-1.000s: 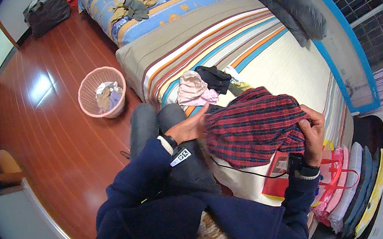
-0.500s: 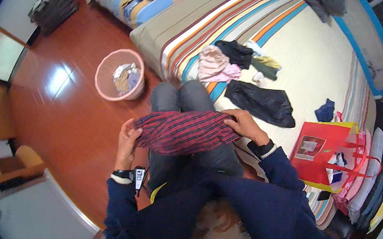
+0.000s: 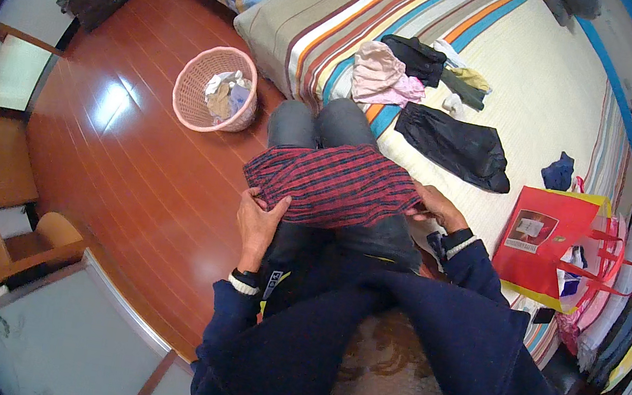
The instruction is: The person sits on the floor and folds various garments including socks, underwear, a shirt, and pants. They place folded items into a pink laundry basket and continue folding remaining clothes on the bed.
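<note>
Across my lap lies a red and black plaid cloth garment (image 3: 334, 184), spread over my dark trousers and folded to a long shape. My left hand (image 3: 258, 222) pinches its near left edge between thumb and fingers. At the garment's right end, my right hand (image 3: 440, 208) grips the edge, with some of its fingers hidden under the fabric. Which kind of garment it is, I cannot tell.
A pink plastic basket (image 3: 215, 90) with some clothes stands on the wooden floor to the left. On the striped bed lie black trousers (image 3: 452, 146), a pink garment (image 3: 382, 73) and other small clothes. A red bag (image 3: 540, 241) sits at the right beside stacked cushions (image 3: 615, 296).
The garment has flattened and spread wider over my lap. My left hand has shifted from its left end to its near edge; my right hand has moved down along the right end.
</note>
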Demonstrator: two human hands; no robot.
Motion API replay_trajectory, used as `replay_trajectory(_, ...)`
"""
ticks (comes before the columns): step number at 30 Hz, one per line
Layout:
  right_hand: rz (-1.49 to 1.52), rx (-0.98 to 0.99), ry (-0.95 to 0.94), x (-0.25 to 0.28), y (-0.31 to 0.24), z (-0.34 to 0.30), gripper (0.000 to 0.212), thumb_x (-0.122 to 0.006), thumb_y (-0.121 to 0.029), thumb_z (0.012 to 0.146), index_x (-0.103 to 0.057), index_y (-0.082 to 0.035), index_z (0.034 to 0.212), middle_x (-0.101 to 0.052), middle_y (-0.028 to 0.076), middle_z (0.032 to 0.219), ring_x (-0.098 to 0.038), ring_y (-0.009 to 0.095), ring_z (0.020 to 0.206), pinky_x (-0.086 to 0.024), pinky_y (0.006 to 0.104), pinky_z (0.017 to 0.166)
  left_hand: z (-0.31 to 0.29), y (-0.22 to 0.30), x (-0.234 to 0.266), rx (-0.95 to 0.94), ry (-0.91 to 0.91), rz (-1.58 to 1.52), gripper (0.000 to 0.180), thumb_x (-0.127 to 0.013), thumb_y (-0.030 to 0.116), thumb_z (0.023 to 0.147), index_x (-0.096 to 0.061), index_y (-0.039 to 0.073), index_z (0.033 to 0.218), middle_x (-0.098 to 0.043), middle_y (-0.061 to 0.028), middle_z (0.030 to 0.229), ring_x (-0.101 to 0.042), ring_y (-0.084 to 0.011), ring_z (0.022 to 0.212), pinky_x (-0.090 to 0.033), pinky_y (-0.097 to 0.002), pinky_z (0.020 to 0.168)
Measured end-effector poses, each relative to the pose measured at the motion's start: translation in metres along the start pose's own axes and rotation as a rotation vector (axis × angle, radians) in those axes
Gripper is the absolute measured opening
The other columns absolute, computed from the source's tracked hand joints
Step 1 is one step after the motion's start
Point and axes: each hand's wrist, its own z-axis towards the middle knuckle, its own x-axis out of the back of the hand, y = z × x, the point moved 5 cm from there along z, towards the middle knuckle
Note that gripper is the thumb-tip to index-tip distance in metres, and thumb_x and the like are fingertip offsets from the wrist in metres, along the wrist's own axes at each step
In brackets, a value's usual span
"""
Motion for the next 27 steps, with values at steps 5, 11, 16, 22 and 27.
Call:
replay_trajectory(5, 0.541, 0.236, 0.052, -0.002, -0.005, -0.02, 0.024, -0.06, -0.02, 0.087, -0.061, 0.0, 0.1, -0.066, 0.006, 0.091, -0.063, 0.014, 0.074, -0.052, 0.0254, 0.061, -0.004, 0.009, 0.004, -0.284, 0.113, 0.096, 0.04, -0.077, 0.02, 0.07, -0.057, -0.002, 0.096, -0.059, -0.0085, 0.077, -0.058, -0.0185, 0.071, -0.047, -0.0302, 0.07)
replay_trajectory(11, 0.533, 0.579, 0.058, 0.032, -0.071, -0.064, 0.032, -0.063, -0.012, 0.083, -0.057, 0.002, 0.111, -0.065, 0.008, 0.102, -0.062, 0.015, 0.088, -0.049, 0.0274, 0.082, 0.025, 0.046, 0.036, -0.094, -0.19, -0.679, 0.029, -0.063, 0.002, 0.083, -0.055, 0.0, 0.111, -0.063, -0.0058, 0.102, -0.059, -0.014, 0.091, -0.047, -0.0281, 0.082)
replay_trajectory(16, 0.693, 0.748, -0.068, 0.036, -0.132, -0.085, 0.031, -0.061, -0.017, 0.088, -0.057, 0.003, 0.112, -0.065, 0.008, 0.102, -0.062, 0.013, 0.088, -0.049, 0.0265, 0.081, 0.08, 0.076, 0.077, -0.155, -0.173, -0.882, 0.034, -0.06, 0.007, 0.087, -0.051, -0.002, 0.118, -0.062, -0.0101, 0.106, -0.061, -0.0163, 0.09, -0.051, -0.0299, 0.079)
replay_trajectory(22, 0.57, 0.474, -0.097, -0.015, -0.076, -0.065, 0.027, -0.062, -0.018, 0.087, -0.06, 0.002, 0.106, -0.066, 0.008, 0.097, -0.063, 0.012, 0.079, -0.051, 0.0267, 0.073, 0.089, -0.019, 0.029, 0.078, -0.291, -0.361, 0.019, -0.07, 0.017, 0.081, -0.057, 0.004, 0.078, -0.053, 0.0025, 0.069, -0.048, -0.0075, 0.059, -0.037, -0.0237, 0.05)
replay_trajectory(27, 0.399, 0.009, 0.072, -0.023, -0.011, -0.04, 0.028, -0.064, -0.031, 0.085, -0.062, -0.007, 0.099, -0.063, -0.001, 0.087, -0.059, 0.012, 0.075, -0.049, 0.0273, 0.068, 0.063, -0.076, -0.006, 0.425, -0.315, -0.622, 0.02, -0.069, 0.017, 0.083, -0.052, 0.007, 0.078, -0.054, 0.0022, 0.074, -0.049, -0.007, 0.064, -0.039, -0.023, 0.056)
